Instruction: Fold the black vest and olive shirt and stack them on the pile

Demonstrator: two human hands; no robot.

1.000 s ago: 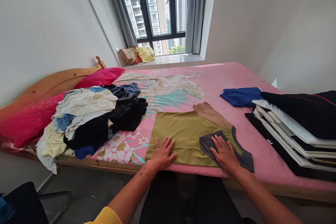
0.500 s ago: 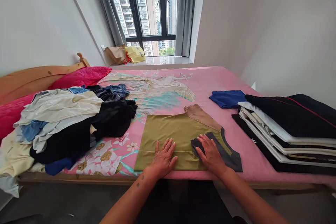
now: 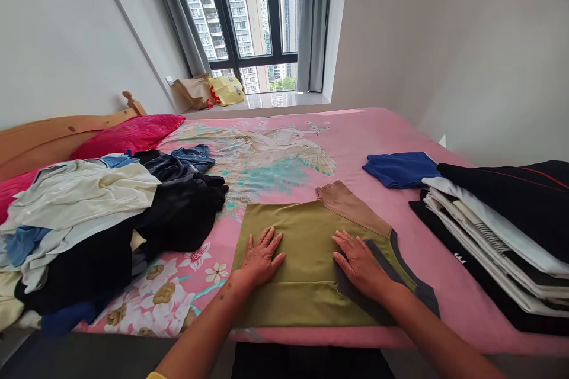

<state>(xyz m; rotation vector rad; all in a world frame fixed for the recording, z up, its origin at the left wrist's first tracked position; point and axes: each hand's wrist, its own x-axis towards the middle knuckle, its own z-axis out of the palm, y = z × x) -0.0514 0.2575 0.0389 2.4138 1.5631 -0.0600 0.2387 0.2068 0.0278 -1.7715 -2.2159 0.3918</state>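
An olive-green T-shirt point(image 3: 302, 231) with a brown sleeve and a dark grey sleeve lies spread on the bed, its collar toward the right. Resting flat on the body of the shirt is my left hand point(image 3: 262, 257), fingers extended. My right hand point(image 3: 360, 263) lies palm down across the green cloth and the dark grey sleeve, its fingers also stretched out. Neither hand grips the fabric. Part of the grey sleeve is hidden under my right hand and forearm.
A loose heap of clothes point(image 3: 102, 213) covers the bed's left side. To the right stand a stack of folded garments point(image 3: 502, 231) and a folded blue garment point(image 3: 400, 169). Red pillows point(image 3: 128, 133) lean by the wooden headboard point(image 3: 57, 136). Bags point(image 3: 226, 90) sit on the windowsill.
Both hands have slid away from me over the shirt, my left hand also shifting left. The grey sleeve lies flatter. The view has moved closer to the bed.
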